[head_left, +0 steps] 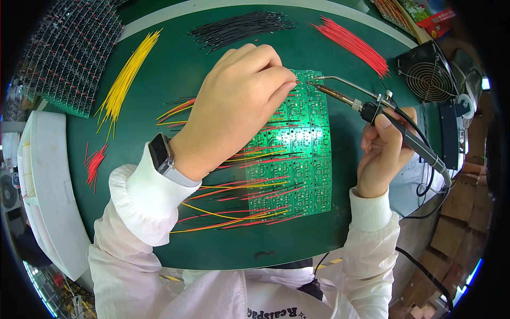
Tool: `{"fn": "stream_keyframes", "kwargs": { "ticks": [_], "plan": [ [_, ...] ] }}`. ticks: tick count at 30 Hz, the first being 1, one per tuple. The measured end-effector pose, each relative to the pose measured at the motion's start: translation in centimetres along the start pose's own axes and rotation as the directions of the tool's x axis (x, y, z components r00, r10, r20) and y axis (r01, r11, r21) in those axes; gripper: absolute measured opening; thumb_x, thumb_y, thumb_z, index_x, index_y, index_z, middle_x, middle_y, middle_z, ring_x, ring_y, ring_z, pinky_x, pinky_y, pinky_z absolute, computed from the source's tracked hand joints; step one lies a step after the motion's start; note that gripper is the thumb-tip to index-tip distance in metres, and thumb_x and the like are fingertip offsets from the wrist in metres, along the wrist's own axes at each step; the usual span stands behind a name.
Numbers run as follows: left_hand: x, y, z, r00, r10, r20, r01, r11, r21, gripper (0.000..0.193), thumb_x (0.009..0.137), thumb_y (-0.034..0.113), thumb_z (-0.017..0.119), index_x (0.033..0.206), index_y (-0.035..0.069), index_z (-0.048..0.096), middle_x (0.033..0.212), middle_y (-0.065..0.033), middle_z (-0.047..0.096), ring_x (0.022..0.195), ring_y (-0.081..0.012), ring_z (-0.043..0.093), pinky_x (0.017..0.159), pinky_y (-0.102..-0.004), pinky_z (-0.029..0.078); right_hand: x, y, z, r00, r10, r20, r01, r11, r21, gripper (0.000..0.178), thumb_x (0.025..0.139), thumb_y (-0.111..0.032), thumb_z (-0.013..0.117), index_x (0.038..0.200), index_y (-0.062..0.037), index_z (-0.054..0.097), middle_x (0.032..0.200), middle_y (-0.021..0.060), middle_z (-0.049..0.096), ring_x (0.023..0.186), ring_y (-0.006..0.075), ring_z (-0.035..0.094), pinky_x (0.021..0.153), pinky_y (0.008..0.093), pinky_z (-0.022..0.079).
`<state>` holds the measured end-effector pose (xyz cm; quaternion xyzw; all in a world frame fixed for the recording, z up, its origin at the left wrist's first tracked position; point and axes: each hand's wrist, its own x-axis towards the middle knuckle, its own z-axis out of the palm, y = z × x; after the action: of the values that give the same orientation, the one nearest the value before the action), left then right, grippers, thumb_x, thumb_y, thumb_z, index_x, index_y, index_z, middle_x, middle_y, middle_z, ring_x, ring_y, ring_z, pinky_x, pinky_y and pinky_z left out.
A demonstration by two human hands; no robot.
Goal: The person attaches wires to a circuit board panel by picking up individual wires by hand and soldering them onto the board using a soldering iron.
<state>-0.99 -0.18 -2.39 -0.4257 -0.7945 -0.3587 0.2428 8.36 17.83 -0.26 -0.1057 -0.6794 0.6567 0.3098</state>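
Note:
A green panel of circuit boards (313, 159) lies on the table, with red, yellow and black wires (249, 186) fixed to it and trailing left. My left hand (239, 90), a watch on its wrist, reaches over the panel's upper part. Its thumb and forefinger pinch a thin wire; a bit of red shows at the fingertips, the rest is hidden by the hand. My right hand (385, 143) grips a soldering iron (409, 135) with a thin metal solder-feed tube (345, 82) alongside. The iron's tip touches or nearly touches the panel's top, just right of my left fingertips.
Bundles of yellow wires (125, 80), black wires (239, 29) and red wires (356, 45) lie around the panel. Short red wires (95, 165) sit at left. Stacked boards (64, 58) stand far left, a white foam box (53, 186) nearer, and a black fan (427, 72) far right.

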Motion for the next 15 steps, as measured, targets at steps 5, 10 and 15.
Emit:
{"fn": "stream_keyframes", "kwargs": {
  "ticks": [5, 10, 15],
  "plan": [
    [0.06, 0.04, -0.01, 1.000, 0.007, 0.004, -0.007, 1.000, 0.003, 0.009, 0.069, 0.003, 0.068, 0.076, 0.002, 0.063, 0.073, -0.0044, 0.054, 0.067, -0.0194, 0.054, 0.058, -0.0290, 0.043, 0.00, 0.13, -0.07, 1.000, -0.002, 0.012, 0.002, 1.000, -0.011, 0.017, 0.073, -0.007, 0.059, 0.078, -0.0025, 0.043, 0.056, 0.0030, 0.046, 0.040, 0.0068, 0.041, 0.039, 0.0182, 0.029],
    [0.16, 0.06, 0.20, 1.000, 0.002, 0.010, -0.002, 1.000, 0.003, 0.008, 0.069, 0.004, 0.069, 0.076, 0.003, 0.064, 0.073, -0.0041, 0.054, 0.066, -0.0189, 0.054, 0.057, -0.0287, 0.043, -0.03, 0.12, -0.07, 1.000, -0.010, 0.017, 0.010, 1.000, -0.025, 0.018, 0.074, -0.008, 0.061, 0.077, -0.0027, 0.043, 0.056, 0.0027, 0.046, 0.040, 0.0066, 0.042, 0.039, 0.0182, 0.030],
    [0.24, 0.18, 0.15, 1.000, 0.000, 0.023, -0.001, 1.000, 0.010, 0.008, 0.069, 0.004, 0.068, 0.076, 0.003, 0.064, 0.073, -0.0043, 0.055, 0.066, -0.0190, 0.054, 0.057, -0.0286, 0.043, -0.03, 0.16, -0.21, 1.000, -0.001, 0.021, 0.002, 0.999, -0.038, 0.020, 0.074, -0.009, 0.062, 0.077, -0.0027, 0.043, 0.057, 0.0026, 0.046, 0.041, 0.0066, 0.042, 0.039, 0.0182, 0.031]
  ]
}}
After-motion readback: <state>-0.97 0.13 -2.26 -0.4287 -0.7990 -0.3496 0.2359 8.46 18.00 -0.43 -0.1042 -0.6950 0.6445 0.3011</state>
